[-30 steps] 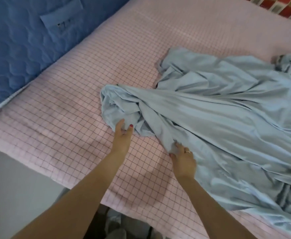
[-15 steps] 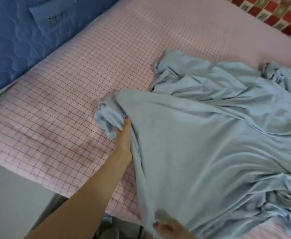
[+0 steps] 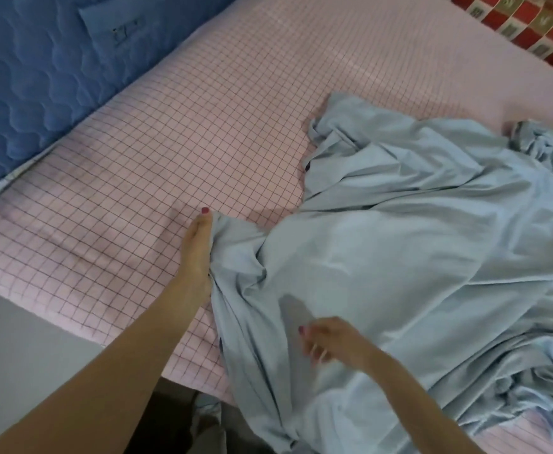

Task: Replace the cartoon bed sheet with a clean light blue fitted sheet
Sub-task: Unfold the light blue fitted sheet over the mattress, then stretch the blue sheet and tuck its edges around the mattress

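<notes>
One light blue fitted sheet [image 3: 416,257] — soft, crumpled, right on pink grid-checked bed [image 3: 170,132]. Two hands: left hand [image 3: 198,247] fingers clamped on sheet edge; right hand [image 3: 334,342] blurred — grip unclear.

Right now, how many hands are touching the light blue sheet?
1 for sure. The left hand clutches the light blue sheet at its left edge. The right hand is over the sheet's near part, blurred; contact can't be told.
</notes>
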